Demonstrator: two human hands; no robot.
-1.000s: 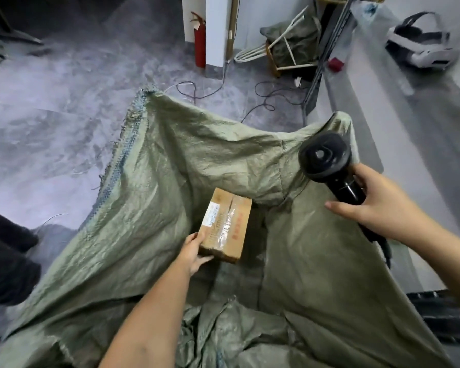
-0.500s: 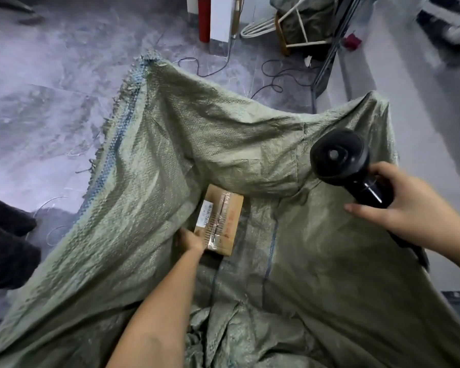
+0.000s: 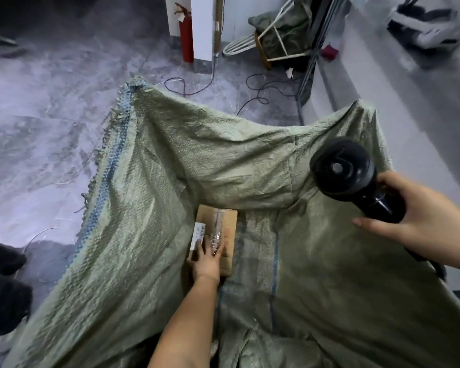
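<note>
A small cardboard box [image 3: 225, 221] with clear tape and a white label lies deep inside a large green woven sack [image 3: 144, 208] that stands open below me. My left hand [image 3: 206, 258] reaches down into the sack and rests on the box's near end with fingers laid flat over its top. My right hand [image 3: 420, 224] grips the handle of a black handheld scanner [image 3: 343, 168], held above the sack's right side with its round head turned towards me.
Grey marbled floor surrounds the sack. A red fire extinguisher [image 3: 186, 35] stands by a white pillar at the back. Cables [image 3: 260, 88] trail across the floor. A white headset [image 3: 430, 25] lies on a grey ledge at the right. Dark objects [image 3: 3, 288] sit at the left edge.
My left hand has lowered the box from a tilted hold to the bottom of the sack and now lies on top of it. The scanner has stayed on the right.
</note>
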